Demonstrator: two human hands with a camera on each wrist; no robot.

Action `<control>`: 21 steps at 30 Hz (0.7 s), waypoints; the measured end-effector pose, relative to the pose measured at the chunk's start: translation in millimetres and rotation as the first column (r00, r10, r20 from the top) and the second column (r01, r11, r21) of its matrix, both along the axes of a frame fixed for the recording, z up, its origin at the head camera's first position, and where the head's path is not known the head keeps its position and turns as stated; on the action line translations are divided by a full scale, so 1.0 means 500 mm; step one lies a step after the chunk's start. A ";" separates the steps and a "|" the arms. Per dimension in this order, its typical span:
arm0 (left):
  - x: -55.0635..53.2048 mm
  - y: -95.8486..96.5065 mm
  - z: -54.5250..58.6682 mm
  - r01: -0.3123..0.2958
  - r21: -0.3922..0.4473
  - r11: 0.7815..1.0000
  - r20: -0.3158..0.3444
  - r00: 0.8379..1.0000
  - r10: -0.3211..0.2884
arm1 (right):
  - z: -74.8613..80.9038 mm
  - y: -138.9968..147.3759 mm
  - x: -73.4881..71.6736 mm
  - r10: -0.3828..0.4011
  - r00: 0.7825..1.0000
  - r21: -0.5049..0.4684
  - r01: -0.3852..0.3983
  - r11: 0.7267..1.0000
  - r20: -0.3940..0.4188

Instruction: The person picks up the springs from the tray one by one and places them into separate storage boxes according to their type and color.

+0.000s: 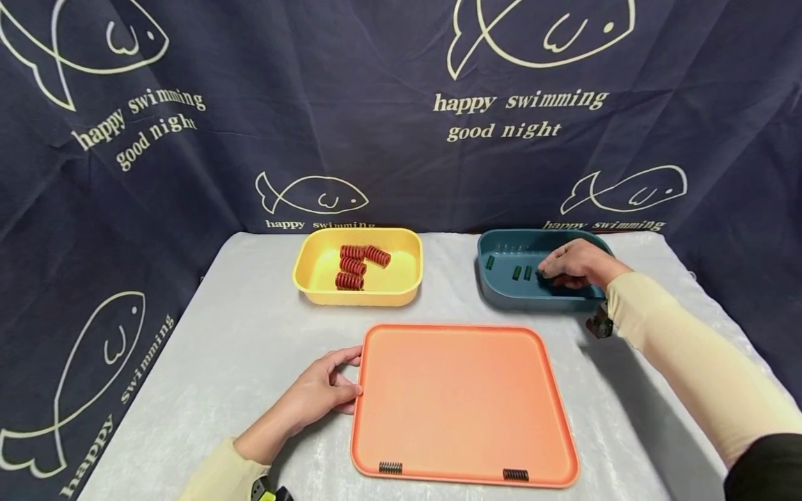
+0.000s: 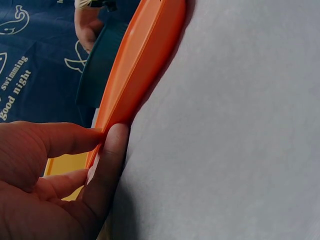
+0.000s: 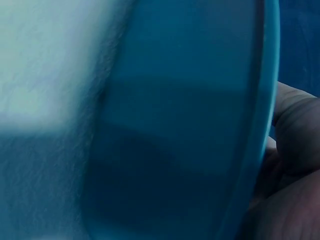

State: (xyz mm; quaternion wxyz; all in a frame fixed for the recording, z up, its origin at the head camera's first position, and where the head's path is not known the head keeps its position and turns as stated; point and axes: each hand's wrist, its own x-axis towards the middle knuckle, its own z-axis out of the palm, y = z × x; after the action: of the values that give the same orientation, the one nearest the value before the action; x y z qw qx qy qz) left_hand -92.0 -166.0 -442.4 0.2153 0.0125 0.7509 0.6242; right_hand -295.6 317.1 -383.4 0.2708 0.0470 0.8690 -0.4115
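Observation:
My left hand (image 1: 319,390) holds the left edge of an orange tray (image 1: 457,396); in the left wrist view its thumb and fingers (image 2: 75,137) pinch the rim. Along the tray's near edge lie two black springs, one at left (image 1: 390,467) and one at right (image 1: 516,474). My right hand (image 1: 579,263) reaches into a dark blue bin (image 1: 532,303), fingers curled at a dark green spring (image 1: 541,275) mostly hidden by the fingertips. Several more green springs (image 1: 516,273) lie left of it. In the right wrist view the bin wall (image 3: 175,125) covers the fingertips.
A yellow bin (image 1: 357,298) with several red springs (image 1: 349,281) stands at the back left of the grey-white tabletop (image 1: 250,327). A dark blue curtain (image 1: 401,139) printed with fish hangs behind the table and along its sides.

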 end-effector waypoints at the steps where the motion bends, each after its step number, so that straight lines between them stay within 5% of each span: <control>1: 0.000 0.001 0.000 -0.001 -0.002 1.000 0.000 1.000 0.001 | -0.001 0.000 0.000 0.009 1.000 0.008 -0.009 1.000 0.001; 11: -0.001 0.002 -0.002 -0.008 -0.013 1.000 0.012 1.000 0.008 | 0.001 -0.003 0.004 0.054 0.998 0.045 -0.055 0.997 0.033; 21: -0.003 0.002 -0.001 -0.014 -0.013 1.000 0.010 1.000 0.015 | 0.055 -0.022 0.027 0.061 0.997 -0.016 -0.061 0.998 -0.047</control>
State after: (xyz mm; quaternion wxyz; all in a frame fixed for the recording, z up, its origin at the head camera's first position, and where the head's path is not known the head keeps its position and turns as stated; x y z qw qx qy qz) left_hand -93.7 -165.0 -443.0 0.2148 0.0023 0.7539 0.6208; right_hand -281.9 306.1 -355.9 0.2632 0.0086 0.8726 -0.4114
